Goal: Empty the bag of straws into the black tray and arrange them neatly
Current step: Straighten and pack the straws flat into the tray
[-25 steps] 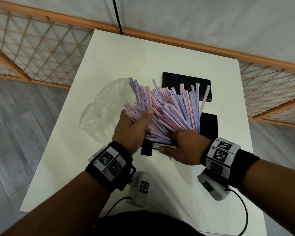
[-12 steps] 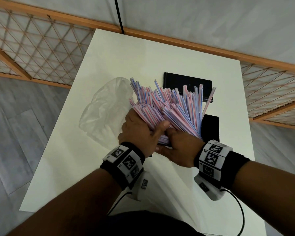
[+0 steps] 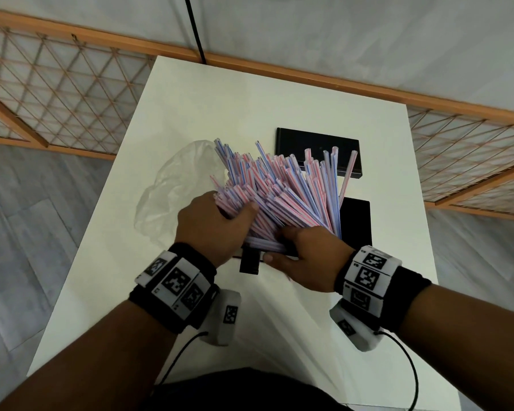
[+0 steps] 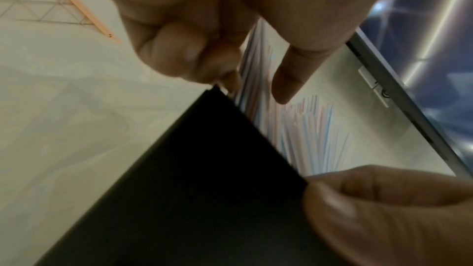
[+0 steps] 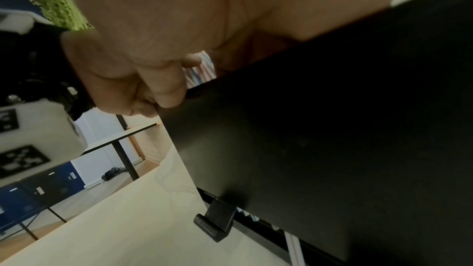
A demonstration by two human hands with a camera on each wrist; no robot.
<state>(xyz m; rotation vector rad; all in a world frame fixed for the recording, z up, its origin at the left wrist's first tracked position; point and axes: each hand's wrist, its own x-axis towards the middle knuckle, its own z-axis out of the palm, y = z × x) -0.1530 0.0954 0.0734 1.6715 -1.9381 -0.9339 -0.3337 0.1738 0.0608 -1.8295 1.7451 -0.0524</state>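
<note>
Holding the straws (image 3: 275, 192) with both hands over the black tray (image 3: 356, 221). Left hand (image 3: 211, 229) fingers wrapped round the bunch. Right hand (image 3: 309, 259) fingers curled on its near end.

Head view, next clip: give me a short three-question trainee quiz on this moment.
1. True or false: the plastic bag lies on the table, left of the straws.
2. Which hand has its thumb over the top of the straws? A. left hand B. right hand
3. Fill in: the straws fan out, so they are not yet ____.

Key: 1 true; 2 A; 3 neat.
</note>
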